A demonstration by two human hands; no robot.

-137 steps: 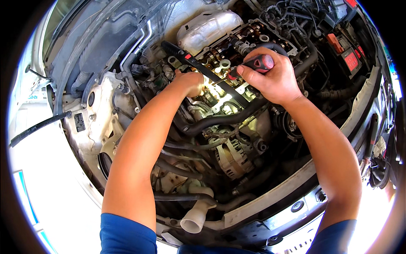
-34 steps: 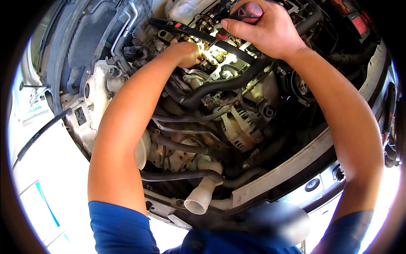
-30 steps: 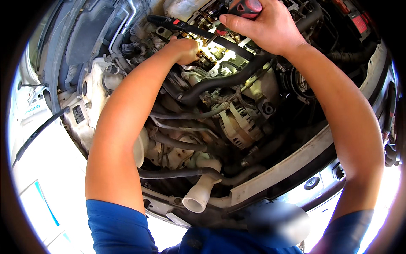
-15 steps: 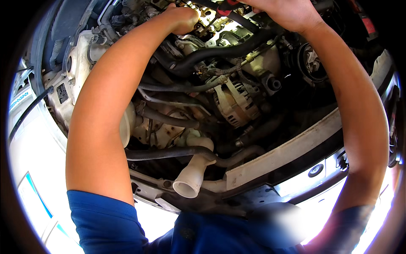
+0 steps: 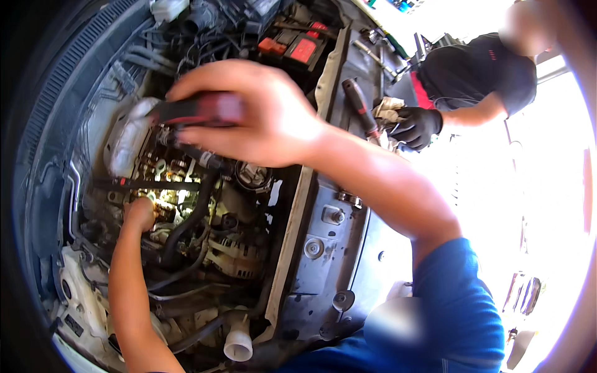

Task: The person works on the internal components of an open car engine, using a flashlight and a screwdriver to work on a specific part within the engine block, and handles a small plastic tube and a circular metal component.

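Metal gleams across an engine (image 5: pixel 171 199) spanned by a black bar (image 5: pixel 165 184). A person's left hand (image 5: pixel 140 214) sits at the engine's top, its grip impossible to tell; the right hand (image 5: pixel 267 112), above the engine, clasps a red-and-black tool handle (image 5: pixel 199 110).

Person wears blue shirt (image 5: pixel 329 360); short right sleeve (image 5: pixel 460 298) creased, ending near elbow. Right forearm (image 5: pixel 379 177) bare; right hand (image 5: pixel 267 115) ungloved, motion-blurred. Left forearm (image 5: pixel 129 280), left hand (image 5: pixel 140 214) likewise bare. Pale blurred patch (image 5: pixel 395 320) hides part of shirt front.
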